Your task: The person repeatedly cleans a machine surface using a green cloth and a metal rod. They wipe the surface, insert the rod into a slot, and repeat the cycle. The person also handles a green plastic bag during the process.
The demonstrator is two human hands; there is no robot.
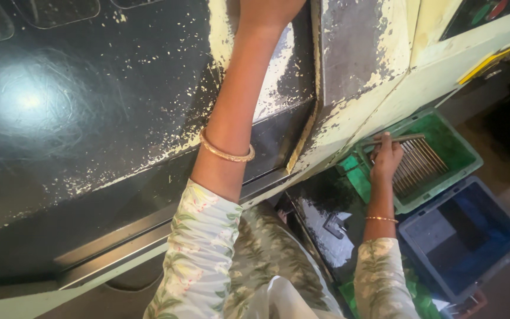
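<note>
- A thin metal rod [398, 139] is pinched at one end between the fingertips of the right hand [386, 158]; the rod lies almost level and points to the right, above the green crate.
- The right hand is held over the near left corner of a green plastic crate [461, 155], and its fingers are pressed together around the rod.
- A batch of similar thin rods [417, 168] is laid side by side inside the green crate, just beside and below the right hand.
- A thin gold bangle [382, 219] is worn on the right wrist, above a floral sleeve [382, 277].
- A blue-grey plastic crate [464, 236] is set just beside the green crate, nearer to the person; its inside is dark and its contents cannot be made out.
- The left hand [267, 12] is stretched up to the top edge of the picture and is cut off there, so whether its fingers are spread or closed cannot be told.
- A gold bangle [226, 152] is worn on the left forearm, which is laid across a large black machine surface [78, 118].
- The black surface is glossy, with a bright light reflected on its left part, and cream paint is chipped and flaked along its edges.
- A cream-painted machine housing [385, 59] with worn, peeling paint is seen between the two arms.
</note>
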